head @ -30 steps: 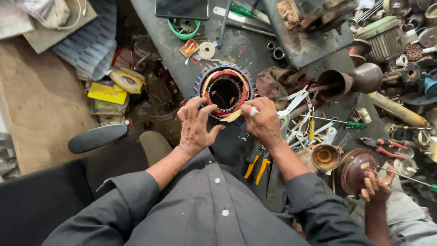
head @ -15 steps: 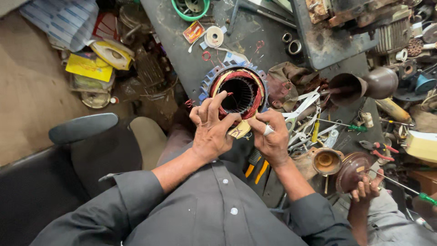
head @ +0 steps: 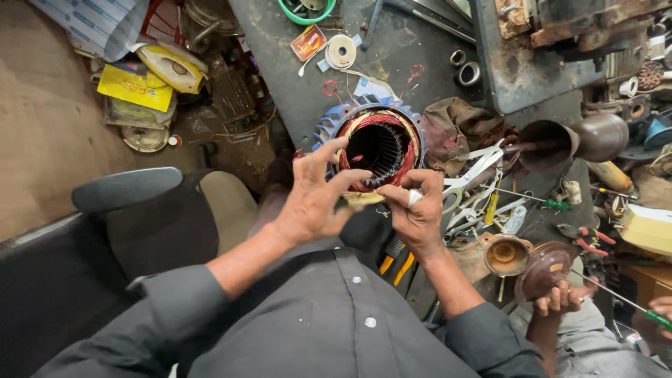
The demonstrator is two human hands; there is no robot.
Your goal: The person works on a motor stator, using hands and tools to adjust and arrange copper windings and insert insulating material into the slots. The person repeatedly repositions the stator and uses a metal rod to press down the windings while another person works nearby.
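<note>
Stator's [head: 378, 143] near rim — behind fingers [head: 329, 175]
</note>
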